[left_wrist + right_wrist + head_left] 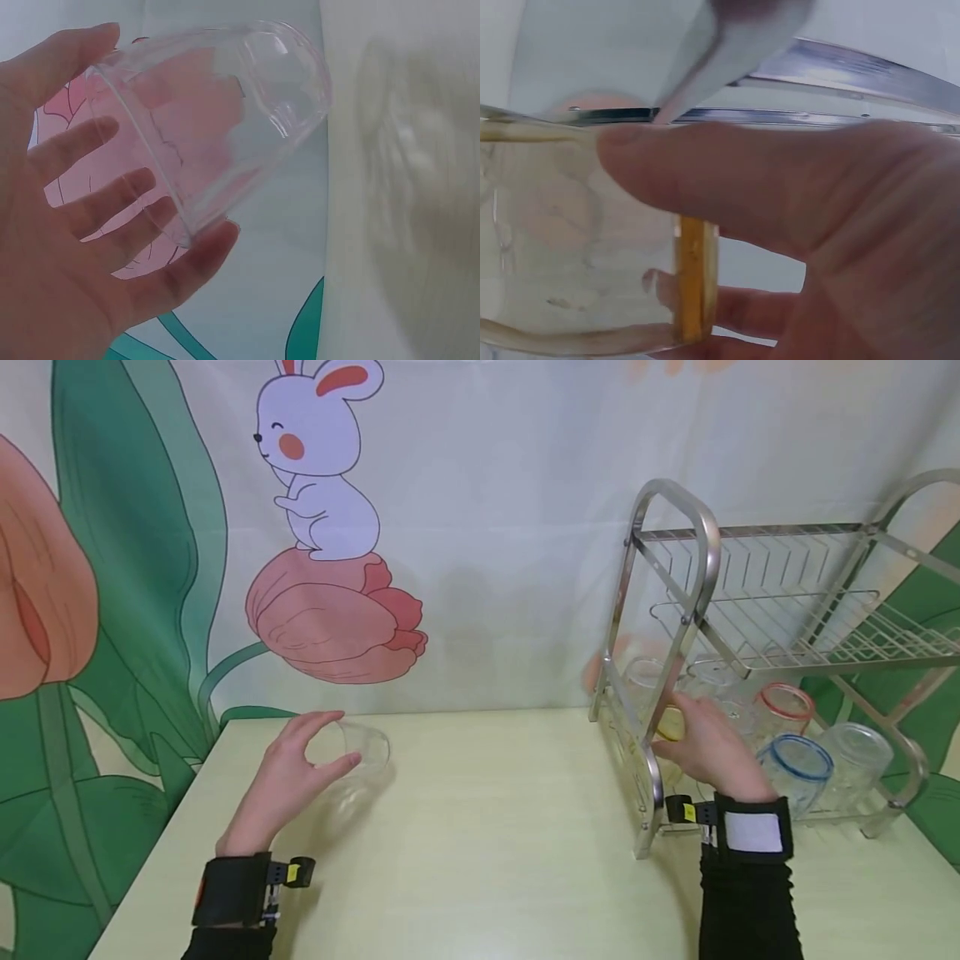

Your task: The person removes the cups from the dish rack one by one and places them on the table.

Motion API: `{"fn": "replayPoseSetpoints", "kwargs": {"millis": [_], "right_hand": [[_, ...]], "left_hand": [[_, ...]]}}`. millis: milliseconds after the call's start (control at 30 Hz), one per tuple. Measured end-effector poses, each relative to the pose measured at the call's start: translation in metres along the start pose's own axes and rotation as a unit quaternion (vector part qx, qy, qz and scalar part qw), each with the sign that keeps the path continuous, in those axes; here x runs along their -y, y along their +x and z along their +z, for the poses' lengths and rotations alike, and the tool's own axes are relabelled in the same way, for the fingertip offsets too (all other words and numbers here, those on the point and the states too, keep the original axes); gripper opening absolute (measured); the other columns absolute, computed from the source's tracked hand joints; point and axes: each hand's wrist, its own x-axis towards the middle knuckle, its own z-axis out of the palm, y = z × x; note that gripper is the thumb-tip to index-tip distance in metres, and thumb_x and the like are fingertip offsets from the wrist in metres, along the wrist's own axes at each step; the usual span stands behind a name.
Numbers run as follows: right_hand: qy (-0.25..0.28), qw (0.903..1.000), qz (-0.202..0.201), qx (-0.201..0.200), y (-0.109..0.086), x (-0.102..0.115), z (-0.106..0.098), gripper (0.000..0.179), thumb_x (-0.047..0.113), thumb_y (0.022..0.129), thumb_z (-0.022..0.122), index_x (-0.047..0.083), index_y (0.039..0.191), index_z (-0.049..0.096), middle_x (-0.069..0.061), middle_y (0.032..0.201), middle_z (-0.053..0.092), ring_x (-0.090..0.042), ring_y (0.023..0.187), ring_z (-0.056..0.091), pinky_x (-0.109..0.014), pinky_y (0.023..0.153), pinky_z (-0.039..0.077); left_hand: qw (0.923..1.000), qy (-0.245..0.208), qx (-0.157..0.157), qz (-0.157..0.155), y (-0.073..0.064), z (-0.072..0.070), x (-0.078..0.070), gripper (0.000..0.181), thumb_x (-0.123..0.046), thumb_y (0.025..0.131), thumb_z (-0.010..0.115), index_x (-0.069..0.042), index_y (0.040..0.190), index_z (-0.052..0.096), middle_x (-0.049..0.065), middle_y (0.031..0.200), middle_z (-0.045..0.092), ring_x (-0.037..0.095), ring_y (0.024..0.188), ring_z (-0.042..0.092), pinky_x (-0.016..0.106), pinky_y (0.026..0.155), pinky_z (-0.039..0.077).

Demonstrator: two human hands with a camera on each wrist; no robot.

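In the head view my left hand (288, 777) holds a clear cup (369, 747) by its rim, over the left part of the table. The left wrist view shows this cup (225, 127) tipped on its side, its mouth toward the palm and its base raised off the tabletop. Inside the lower tier of the metal rack (705, 560), my right hand (716, 747) grips a glass with a yellow rim (671, 724). Up close, the thumb lies along the side of this yellow-rimmed glass (570, 240), and other fingers show behind the rim. Whether it touches the rack is hidden.
On the lower tier also stand a red-rimmed glass (783, 706), a blue-rimmed glass (798, 768) and several clear glasses (858, 760). The rack's upper wire shelf (795, 627) and side post lie close to the right hand. A printed cloth (495, 543) hangs behind the table (495, 843).
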Motion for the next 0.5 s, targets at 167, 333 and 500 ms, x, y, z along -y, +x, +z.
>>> {"fn": "replayPoseSetpoints", "kwargs": {"millis": [167, 333, 500], "right_hand": [[0.003, 1.0000, -0.002, -0.004, -0.007, 0.003, -0.009, 0.045, 0.019, 0.085, 0.076, 0.009, 0.124, 0.055, -0.020, 0.124, 0.055, -0.042, 0.118, 0.048, -0.063, 0.090, 0.040], [-0.002, 1.0000, 0.005, -0.007, -0.017, 0.008, -0.021, 0.059, 0.024, 0.088, 0.074, 0.003, 0.136, 0.048, -0.024, 0.132, 0.049, -0.046, 0.123, 0.042, -0.063, 0.095, 0.037], [0.010, 0.9998, 0.015, 0.001, -0.023, 0.012, -0.031, 0.067, 0.025, 0.091, 0.071, 0.002, 0.144, 0.039, -0.024, 0.139, 0.043, -0.046, 0.128, 0.037, -0.063, 0.097, 0.035]], "left_hand": [[0.9994, 0.029, 0.018, -0.006, 0.000, -0.001, 0.001, 0.067, -0.036, 0.090, 0.073, -0.009, 0.145, 0.045, 0.015, 0.145, 0.037, 0.037, 0.134, 0.033, 0.060, 0.103, 0.032], [0.9981, 0.055, 0.027, -0.007, -0.001, 0.000, 0.005, 0.066, -0.035, 0.090, 0.073, -0.008, 0.144, 0.046, 0.017, 0.144, 0.037, 0.038, 0.132, 0.034, 0.059, 0.104, 0.033], [0.9966, 0.079, 0.025, -0.003, -0.003, -0.002, 0.007, 0.066, -0.035, 0.090, 0.072, -0.006, 0.143, 0.046, 0.020, 0.143, 0.037, 0.041, 0.130, 0.035, 0.060, 0.102, 0.034]]}}
